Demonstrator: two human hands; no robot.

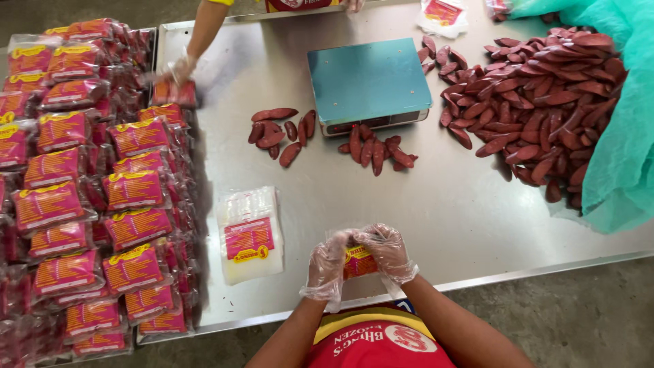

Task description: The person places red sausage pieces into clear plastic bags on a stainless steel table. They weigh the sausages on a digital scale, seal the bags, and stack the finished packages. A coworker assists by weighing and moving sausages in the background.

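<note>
We count one blue-topped scale (368, 80) at twelve o'clock on the worktop (436, 211), and one stack of empty pouches (250, 235) at nine o'clock. Two small clusters of red sausages lie by the scale: about nine at its left (281, 133), about eight in front (376, 151). The big sausage heap (538, 102) and the packed pouches (88, 184) are too many to count.

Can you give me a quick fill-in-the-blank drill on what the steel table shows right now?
1. Both gloved hands, left hand and right hand, hold one clear plastic pouch with a pink and yellow label at the table's ____ edge.
2. The flat blue-topped weighing scale has ____ on its platform.
3. The big heap of dark red sausages lies to the scale's ____.
4. The stack of empty clear labelled pouches lies to the ____ of the hands.

Missing words: near; nothing; right; left
</note>
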